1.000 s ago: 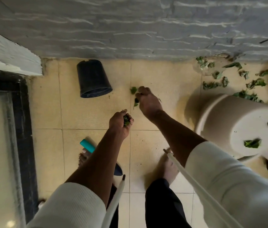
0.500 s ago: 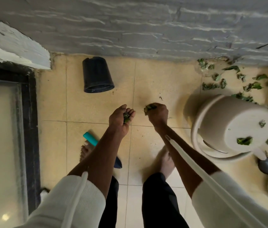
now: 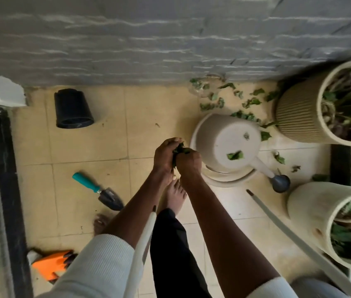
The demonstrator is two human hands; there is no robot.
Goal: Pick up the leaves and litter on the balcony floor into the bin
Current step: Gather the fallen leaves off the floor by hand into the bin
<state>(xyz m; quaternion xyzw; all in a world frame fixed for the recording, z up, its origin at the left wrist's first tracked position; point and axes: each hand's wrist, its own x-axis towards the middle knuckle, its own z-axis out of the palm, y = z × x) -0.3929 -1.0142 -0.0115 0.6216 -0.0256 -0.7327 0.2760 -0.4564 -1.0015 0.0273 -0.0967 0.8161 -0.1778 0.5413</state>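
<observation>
My left hand (image 3: 166, 157) and my right hand (image 3: 188, 162) are pressed together above the tiled floor, both gripping a bunch of green leaves (image 3: 179, 149) that pokes out between them. Many loose leaves (image 3: 243, 104) lie on the floor by the grey wall to the right. Two more leaves (image 3: 235, 155) sit on the base of an overturned cream pot (image 3: 224, 145) just right of my hands. A black pot (image 3: 73, 109) lies on its side at the far left; I cannot tell which container is the bin.
A teal-handled trowel (image 3: 99, 191) lies left of my bare feet. Orange gloves (image 3: 52, 264) lie at the lower left. Two planted pots (image 3: 312, 108) (image 3: 329, 222) stand on the right, with a grey scoop (image 3: 281, 183) between them. A dark door frame (image 3: 8, 179) runs along the left.
My right hand came back from the floor with leaves and joined my left hand. The view swung right, bringing the two planted pots into sight.
</observation>
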